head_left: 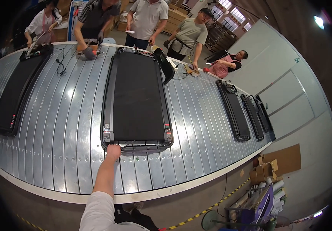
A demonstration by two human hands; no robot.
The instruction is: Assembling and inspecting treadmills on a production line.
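Observation:
A black walking-pad treadmill [138, 100] lies flat on a slatted metal conveyor [79, 115] in front of me. My left hand [113, 151] is closed around the dark tubular frame at its near left corner, with the arm stretched forward. The black running belt faces up between grey side rails. At the far end the treadmill's inner parts show uncovered, and a black curved cover [163, 66] leans by its far right corner. My right hand is out of view.
Another treadmill [21, 90] lies to the left, and several more, including one treadmill [233, 111], to the right. Co-workers stand along the far edge; one gloved hand [89, 53] holds a power tool. Cardboard boxes [264, 169] and a purple cart [264, 204] stand at lower right.

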